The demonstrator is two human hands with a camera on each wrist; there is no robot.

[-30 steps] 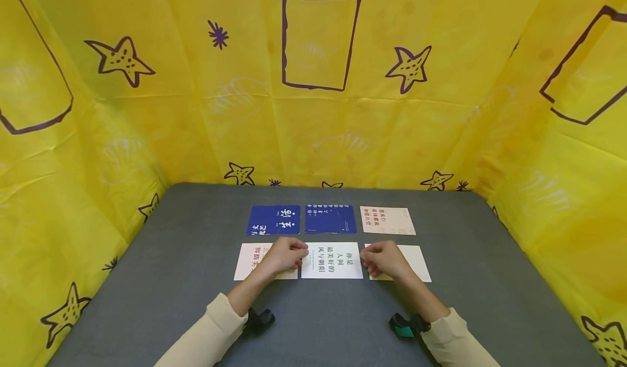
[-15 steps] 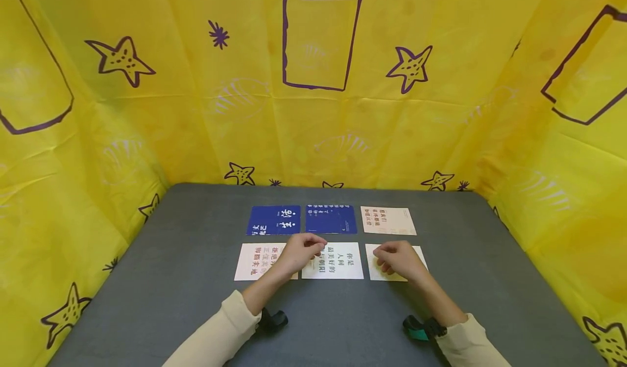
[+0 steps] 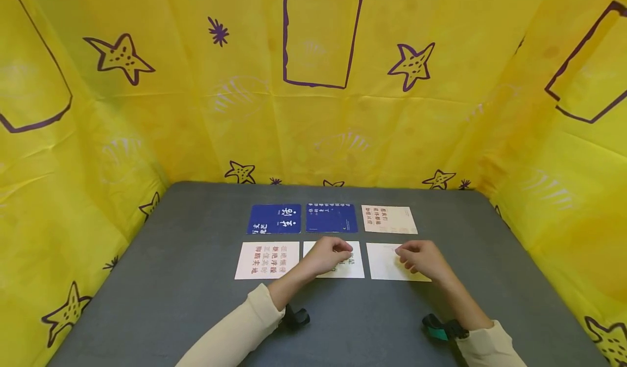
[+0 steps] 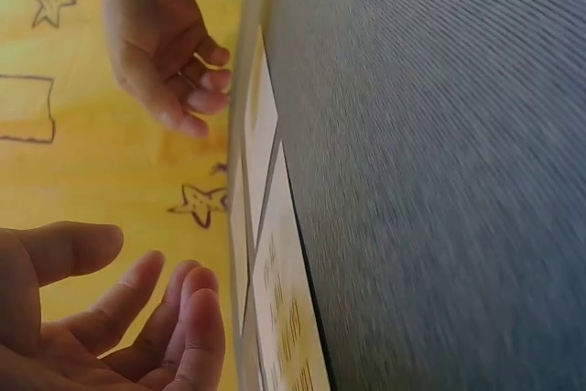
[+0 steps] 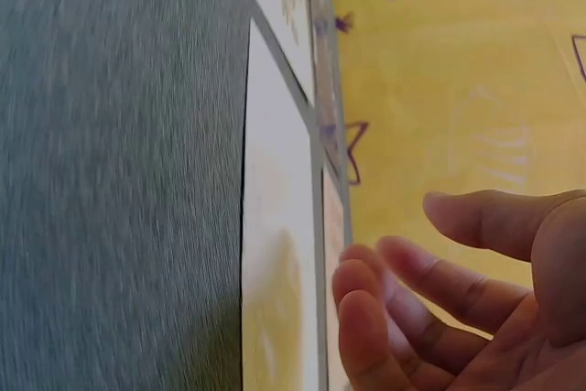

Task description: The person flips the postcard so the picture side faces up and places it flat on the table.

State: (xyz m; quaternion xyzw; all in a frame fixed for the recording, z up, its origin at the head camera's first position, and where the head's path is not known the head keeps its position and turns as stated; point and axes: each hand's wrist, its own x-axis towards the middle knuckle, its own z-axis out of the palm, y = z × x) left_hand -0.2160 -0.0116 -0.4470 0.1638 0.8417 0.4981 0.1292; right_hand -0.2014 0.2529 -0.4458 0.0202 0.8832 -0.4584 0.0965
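My left hand (image 3: pixel 325 255) hovers over the middle front card (image 3: pixel 358 266), white with dark printed characters, and hides part of it. To the right, my right hand (image 3: pixel 425 259) is above a mostly blank white card (image 3: pixel 384 263), covering its right part. In the left wrist view, the left hand's fingers (image 4: pixel 203 329) are loosely bent, apart from the thumb, and hold nothing. The right wrist view likewise shows the right thumb and fingers (image 5: pixel 364 331) apart, above the card surface. A card with red and grey characters (image 3: pixel 266 261) lies flat at the front left.
Behind the front row lie two blue cards, one left (image 3: pixel 274 218) and one in the middle (image 3: pixel 332 218), plus a pale pink card (image 3: pixel 389 220) at right. All rest on a dark grey table (image 3: pixel 161 291). A yellow patterned cloth (image 3: pixel 313 122) stands around its back and sides.
Both hands have moved right. The left went from the front-left card's edge to over the middle card; the right left the middle card's edge. The front-left card is now uncovered; the cards stay in place.
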